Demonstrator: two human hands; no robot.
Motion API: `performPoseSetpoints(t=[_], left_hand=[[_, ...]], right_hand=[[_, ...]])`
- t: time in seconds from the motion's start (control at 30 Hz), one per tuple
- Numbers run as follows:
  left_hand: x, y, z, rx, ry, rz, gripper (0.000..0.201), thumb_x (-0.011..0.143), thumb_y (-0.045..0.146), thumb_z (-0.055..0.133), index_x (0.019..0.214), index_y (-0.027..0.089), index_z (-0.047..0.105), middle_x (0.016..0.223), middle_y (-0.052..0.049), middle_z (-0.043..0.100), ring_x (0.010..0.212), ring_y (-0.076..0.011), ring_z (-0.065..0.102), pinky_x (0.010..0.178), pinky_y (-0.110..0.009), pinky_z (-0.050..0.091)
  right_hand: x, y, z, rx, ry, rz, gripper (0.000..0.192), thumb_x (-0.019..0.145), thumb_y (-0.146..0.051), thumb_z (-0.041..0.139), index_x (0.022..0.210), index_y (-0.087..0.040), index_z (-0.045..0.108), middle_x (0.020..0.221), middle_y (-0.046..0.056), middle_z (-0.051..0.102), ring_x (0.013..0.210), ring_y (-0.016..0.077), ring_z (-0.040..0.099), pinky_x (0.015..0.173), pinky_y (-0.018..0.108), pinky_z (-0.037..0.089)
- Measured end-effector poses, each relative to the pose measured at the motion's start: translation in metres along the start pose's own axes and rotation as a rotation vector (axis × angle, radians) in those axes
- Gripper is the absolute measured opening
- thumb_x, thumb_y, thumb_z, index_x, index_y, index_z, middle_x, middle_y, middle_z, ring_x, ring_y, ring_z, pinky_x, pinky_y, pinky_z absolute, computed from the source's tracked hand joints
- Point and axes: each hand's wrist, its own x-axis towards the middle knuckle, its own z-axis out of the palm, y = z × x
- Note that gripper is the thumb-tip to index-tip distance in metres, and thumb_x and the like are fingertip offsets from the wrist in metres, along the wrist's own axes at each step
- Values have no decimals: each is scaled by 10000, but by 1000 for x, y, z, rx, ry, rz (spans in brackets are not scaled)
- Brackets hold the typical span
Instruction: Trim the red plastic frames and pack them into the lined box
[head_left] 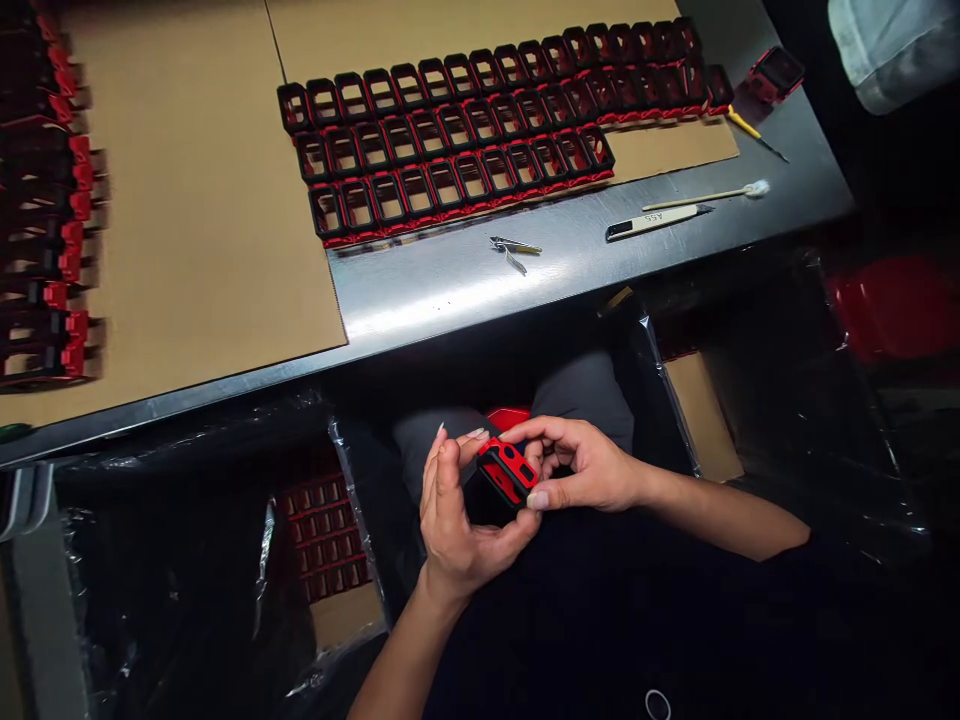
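Between both my hands, above my lap, is a red and black plastic frame (508, 470) with a rectangular opening. My left hand (457, 510) holds it from the left, thumb at its lower end and fingers along its upper side. My right hand (581, 465) grips its right side between thumb and fingers. Some fingertips are hidden behind the frame. On the table beyond, similar frames stand in several rows (457, 135) on cardboard. A nail clipper (515, 250) lies on the metal tabletop in front of those rows.
A light-handled craft knife (658, 222), a cotton-tipped stick (697, 197) and a yellow-handled tool (750, 130) lie at right. A single piece (776, 75) stands at the corner. More frames (45, 250) line the left. Plastic-lined boxes flank my legs; the left one holds frames (330, 535).
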Motion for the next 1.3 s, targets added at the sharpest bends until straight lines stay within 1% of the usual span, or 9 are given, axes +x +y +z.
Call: performPoseSetpoints(t=[0.2, 0.3, 0.37, 0.5, 0.6, 0.73, 0.9, 1.1, 1.3], left_hand=[[-1, -1, 0, 13, -34, -23, 907, 777, 423, 737, 1520, 138, 301, 1146, -151, 662, 1054, -306, 672, 1000, -594, 510], [-4, -3, -1, -62, -34, -71, 770, 800, 438, 717, 1463, 183, 420, 1179, -134, 659, 1081, -299, 659, 1017, -581, 496], [-6, -4, -2, -233, -46, -253, 664, 810, 527, 685, 1366, 191, 543, 1184, -131, 672, 1101, -307, 660, 996, -532, 516], [-2, 0, -2, -891, 24, -871, 611, 845, 679, 529, 1138, 166, 687, 953, -121, 758, 949, -306, 727, 887, -466, 565], [7, 7, -1, -1167, 46, -1104, 623, 817, 736, 531, 937, 158, 729, 696, -81, 745, 787, -298, 743, 840, -477, 573], [15, 14, -2, -1255, -57, -1158, 652, 741, 786, 599, 743, 146, 727, 635, -89, 730, 816, -315, 740, 868, -465, 564], [18, 16, -4, -1303, -224, -1182, 723, 768, 811, 529, 678, 121, 729, 681, -138, 741, 940, -345, 718, 913, -460, 546], [22, 17, -6, -1398, -291, -1190, 683, 801, 777, 529, 721, 134, 744, 695, -122, 751, 970, -348, 712, 946, -476, 527], [19, 15, -8, -1465, -317, -1151, 655, 845, 740, 503, 885, 138, 759, 763, -115, 767, 1015, -347, 702, 984, -475, 499]], right_hand=[[-1, 0, -2, 23, -28, -43, 556, 768, -318, 800, 1274, -171, 623, 801, -25, 584, 706, 80, 567, 676, 216, 474], [-1, -1, -3, 21, -71, -61, 549, 800, -327, 761, 1300, -159, 610, 816, -11, 601, 715, 88, 573, 696, 233, 478], [-1, -2, -4, -4, -84, -72, 525, 823, -333, 728, 1302, -153, 611, 812, -6, 605, 704, 89, 568, 691, 239, 478], [1, 0, -2, -154, 26, -121, 470, 830, -292, 710, 1272, -157, 629, 744, -23, 597, 638, 81, 544, 642, 225, 479], [2, 1, -1, -276, 84, -125, 518, 781, -287, 761, 1267, -168, 630, 683, -50, 577, 577, 69, 504, 595, 206, 469], [2, 1, 1, -334, 67, -80, 541, 735, -321, 804, 1232, -169, 657, 620, -76, 535, 532, 56, 475, 546, 185, 434], [1, 0, 1, -352, 63, -48, 542, 722, -376, 817, 1205, -174, 680, 589, -83, 517, 505, 53, 463, 528, 184, 409], [1, 1, 0, -342, 52, -76, 559, 721, -367, 822, 1222, -173, 666, 611, -79, 525, 524, 59, 486, 548, 186, 441], [1, 4, 0, -422, 64, -262, 569, 712, -333, 832, 1225, -166, 651, 652, -67, 571, 567, 71, 537, 595, 188, 488]])
